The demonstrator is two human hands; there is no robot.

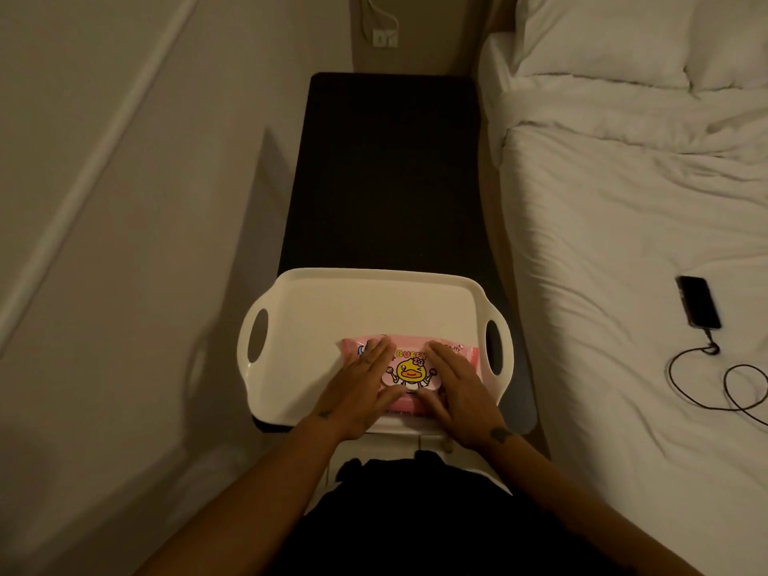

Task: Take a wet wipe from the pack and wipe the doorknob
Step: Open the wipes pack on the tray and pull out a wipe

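A pink wet wipe pack (409, 370) with a yellow duck on its lid lies flat in a white tray (365, 309), near the tray's front edge. My left hand (363, 386) rests flat on the pack's left side, fingers spread. On the right side lies my right hand (459, 392), also flat, its thumb at the lid's lower edge. Both thumbs meet near the front of the lid, which looks closed. No wipe is out. No doorknob is in view.
The tray sits on a narrow dark table (390, 168) between a beige wall (124, 201) on the left and a white bed (623, 201) on the right. A phone (698, 301) with a cable (723, 380) lies on the bed. A wall socket (385, 37) is at the far end.
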